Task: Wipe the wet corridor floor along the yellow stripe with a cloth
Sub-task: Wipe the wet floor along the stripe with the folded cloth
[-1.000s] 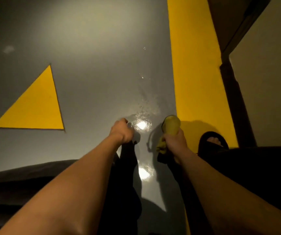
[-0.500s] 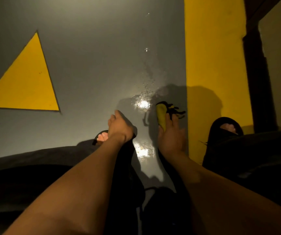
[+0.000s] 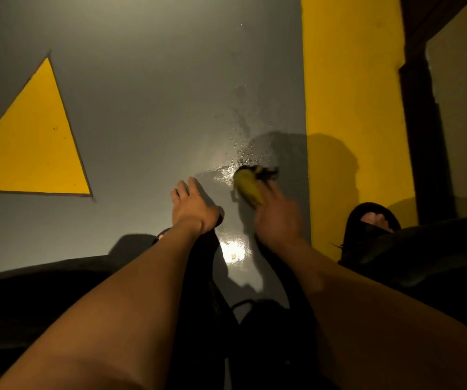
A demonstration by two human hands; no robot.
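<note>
A small yellow-green cloth [image 3: 247, 187] with dark frayed edges lies on the grey floor [image 3: 148, 114], just left of the broad yellow stripe [image 3: 350, 108]. My right hand [image 3: 276, 218] presses down on the cloth with its fingers stretched over it; the hand is motion-blurred. Water droplets and a shiny wet patch [image 3: 240, 153] spread on the floor just beyond the cloth. My left hand [image 3: 191, 206] rests flat on the floor to the left of the cloth, fingers spread, holding nothing.
A yellow triangle [image 3: 32, 147] is painted on the floor at the left. My right foot in a black sandal [image 3: 373, 220] stands on the stripe. A dark door frame [image 3: 423, 136] and a beige wall run along the right. My dark-clothed knees fill the bottom.
My right hand has laid the cloth down and pushed it forward into the wet patch. My left hand has opened from a fist and spread on the floor.
</note>
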